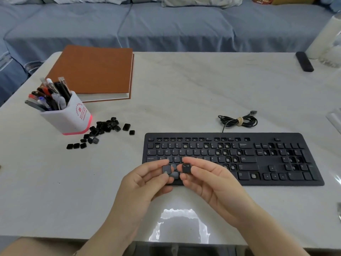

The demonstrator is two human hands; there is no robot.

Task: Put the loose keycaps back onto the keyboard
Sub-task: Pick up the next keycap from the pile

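Keycaps (103,129) are piled loose beside the pen holder (70,119), which is stuffed with pens (49,97). B keycap (165,170) is pinched in the left hand (145,180), another keycap (186,168) in the right hand (208,180), both over the left end of the keyboard (258,163).

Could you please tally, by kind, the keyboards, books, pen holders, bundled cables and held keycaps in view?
Keyboard: 1
Brown book: 1
Pen holder: 1
Bundled cable: 1
Held keycaps: 2
Total: 6
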